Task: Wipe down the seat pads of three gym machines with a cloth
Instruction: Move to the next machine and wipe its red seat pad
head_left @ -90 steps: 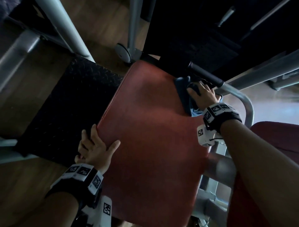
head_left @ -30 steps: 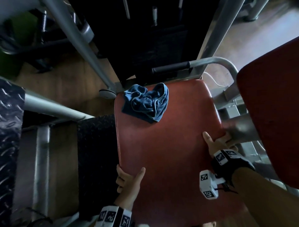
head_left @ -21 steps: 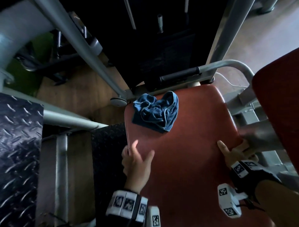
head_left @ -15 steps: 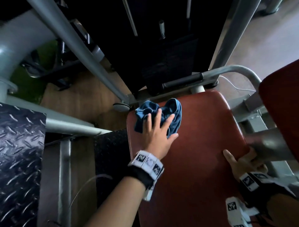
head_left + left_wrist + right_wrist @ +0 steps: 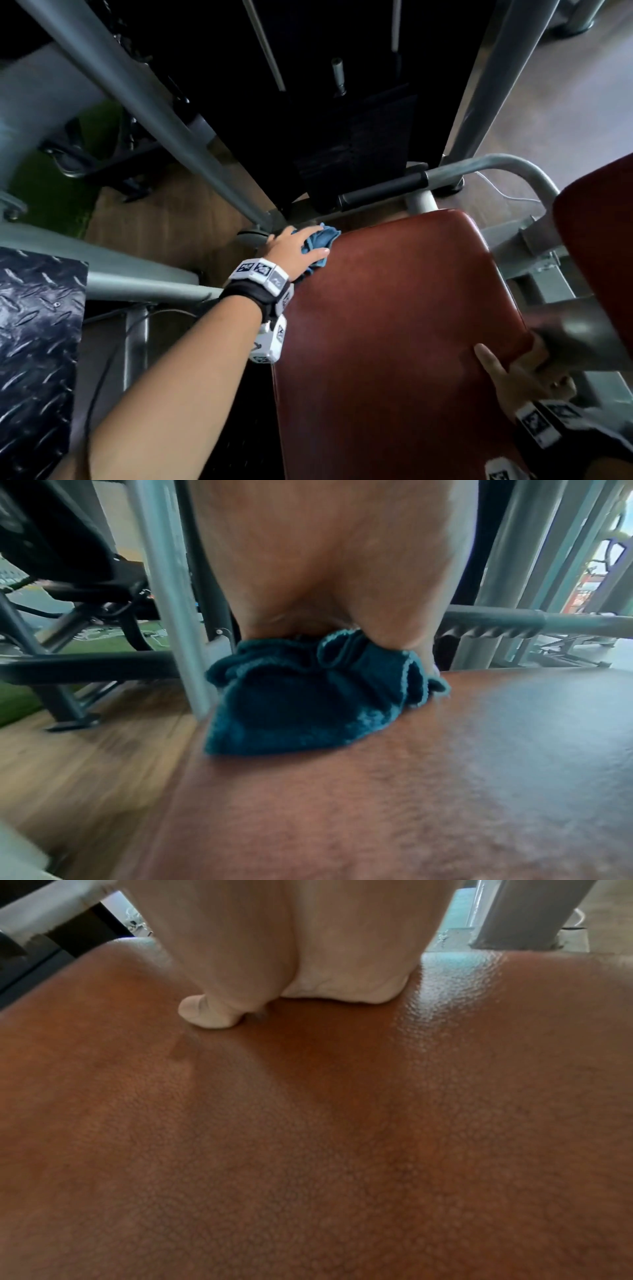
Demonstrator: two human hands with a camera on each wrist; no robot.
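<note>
A red seat pad fills the middle of the head view. A bunched blue cloth lies on its far left corner. My left hand lies over the cloth and grips it, fingers curled down past the pad's far edge. In the left wrist view the cloth is crumpled under my palm on the pad. My right hand holds the pad's right edge, thumb on top and fingers wrapped below. The right wrist view shows that thumb pressing the pad.
A grey frame tube slants down to the pad's far left corner. A black-gripped handle bar runs behind the pad. A second red pad stands at the right. A diamond-plate step is at the left, over wooden floor.
My right hand let go of the cloth and took the pad's right edge. My left hand left the near left edge, reached onto the cloth and slid it, bunched, to the far left corner.
</note>
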